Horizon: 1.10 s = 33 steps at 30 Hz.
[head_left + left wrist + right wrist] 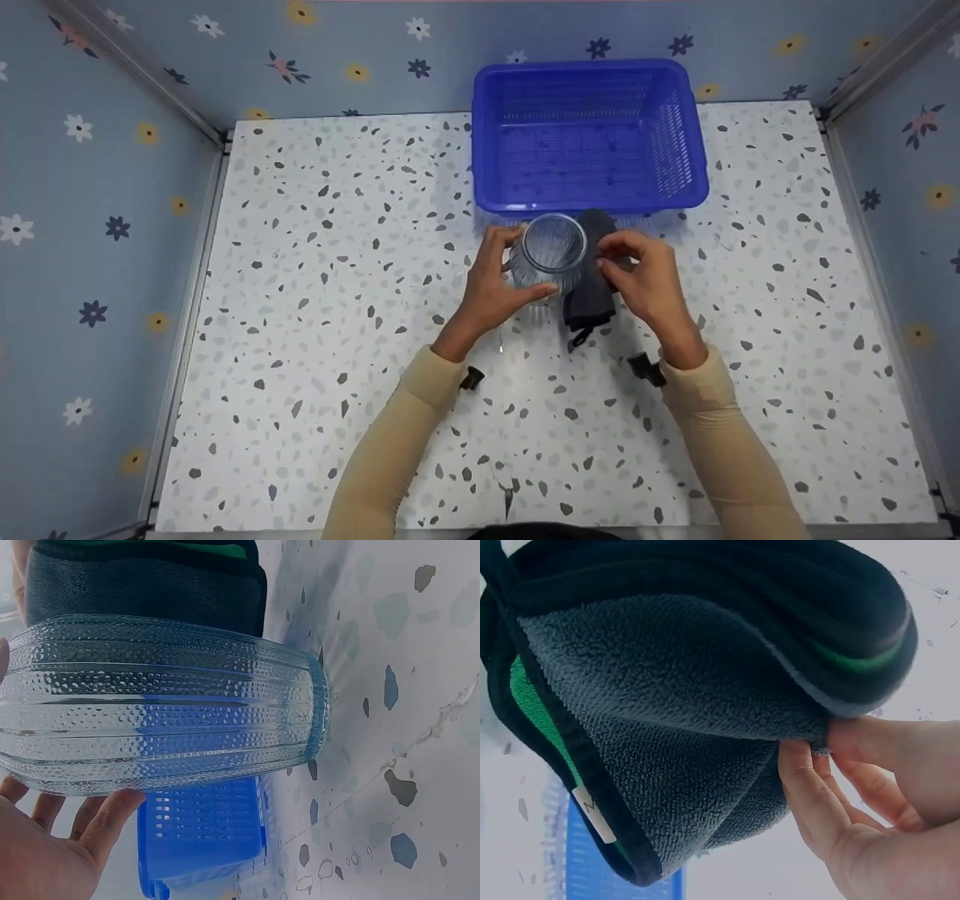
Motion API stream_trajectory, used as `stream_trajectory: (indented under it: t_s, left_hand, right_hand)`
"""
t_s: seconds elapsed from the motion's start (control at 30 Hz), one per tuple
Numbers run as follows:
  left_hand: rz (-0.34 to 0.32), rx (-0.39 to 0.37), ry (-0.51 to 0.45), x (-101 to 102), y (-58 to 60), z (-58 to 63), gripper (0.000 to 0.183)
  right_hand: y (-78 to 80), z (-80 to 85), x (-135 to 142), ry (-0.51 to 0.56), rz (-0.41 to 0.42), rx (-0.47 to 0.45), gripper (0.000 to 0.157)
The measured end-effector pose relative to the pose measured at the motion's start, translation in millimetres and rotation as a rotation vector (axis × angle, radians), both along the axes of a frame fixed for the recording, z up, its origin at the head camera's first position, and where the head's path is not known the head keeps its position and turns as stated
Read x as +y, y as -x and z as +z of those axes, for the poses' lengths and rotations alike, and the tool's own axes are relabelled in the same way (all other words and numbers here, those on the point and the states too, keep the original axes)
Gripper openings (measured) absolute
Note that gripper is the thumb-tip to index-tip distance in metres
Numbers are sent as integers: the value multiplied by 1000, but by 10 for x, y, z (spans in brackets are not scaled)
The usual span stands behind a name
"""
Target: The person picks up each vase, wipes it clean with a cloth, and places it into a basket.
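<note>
Head view: the left hand (495, 283) curves its fingers round the glass (553, 259); the cloth (591, 289) lies just beside, at the right hand's (651, 276) fingertips, the basket (592, 205) beyond both. Left wrist: fingertips touch the glass's side. Right wrist: thumb and fingers pinch the cloth's edge.

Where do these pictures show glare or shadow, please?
Head view: a glint on the rim of the blue basket; left wrist view: bright highlights on the glass jar, soft shadow on the tabletop; right wrist view: pale glare around the dark cloth, its folds shaded.
</note>
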<state>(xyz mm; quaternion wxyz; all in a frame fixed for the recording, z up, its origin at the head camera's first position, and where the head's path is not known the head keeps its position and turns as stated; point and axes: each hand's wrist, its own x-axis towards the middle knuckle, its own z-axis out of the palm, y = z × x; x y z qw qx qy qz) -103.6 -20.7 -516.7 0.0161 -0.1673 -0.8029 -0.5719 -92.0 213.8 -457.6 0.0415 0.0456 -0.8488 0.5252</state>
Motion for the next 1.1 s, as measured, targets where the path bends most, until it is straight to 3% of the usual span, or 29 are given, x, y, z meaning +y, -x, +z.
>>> stream_trajectory:
  t_s: [0.37,0.67,0.87,1.1]
  left_hand:
    - [6,-32,-16,4,-6,20,84]
    - [8,-22,-21,19,4,11,85]
    - [4,-24,-19,15,-3,29,84]
    - [11,-21,-17,12,-1,23,85]
  right_hand:
    - [-14,-328,3,66,-35,13,17]
    - [68,-781,-33,-126,12,-41,15]
    - [151,-834,-72,-262,48,-102,17]
    - [158,-859,-80,-232,29,-114,21]
